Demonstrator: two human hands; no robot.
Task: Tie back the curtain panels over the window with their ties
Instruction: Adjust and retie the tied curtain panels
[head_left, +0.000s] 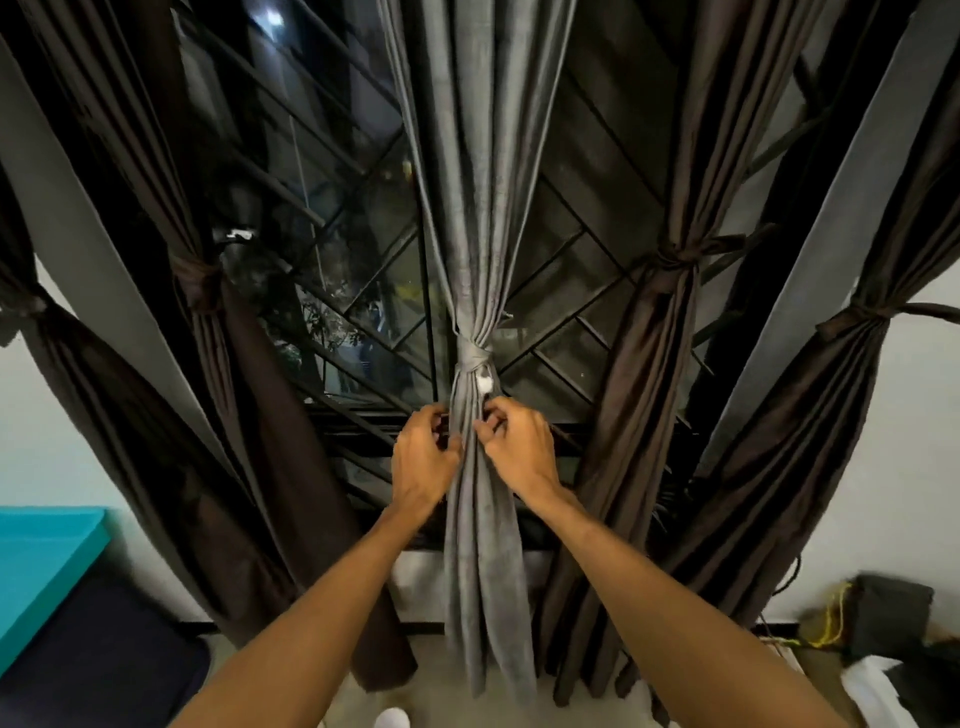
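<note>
The grey curtain panel (480, 208) of soft pleated cloth hangs in the middle of the dark barred window (332, 218). It is gathered into one narrow bundle by a grey cloth tie (471, 358) knotted around it, with a small white piece (484, 383) just under the knot. Both hands are just below this knot. The left hand (423, 457) has its fingers curled around the left side of the bundle, with the thumb pressed on the cloth. The right hand (519, 447) pinches cloth at the right side between the thumb and the curled fingers; whether this is a fold of the panel or a loose end of the tie, I cannot tell. The dark brown curtain panels (660, 364) on both sides each have a brown tie (675, 257) around them. So, in my judgement, the grey panel is the last one, and the step in hand is the finishing of its knot. The next move probably calls for a firm, even pull to make the knot tight. After that the folds below should be smoothed, and the hands should let go gently so the bundle is not dragged down.
</note>
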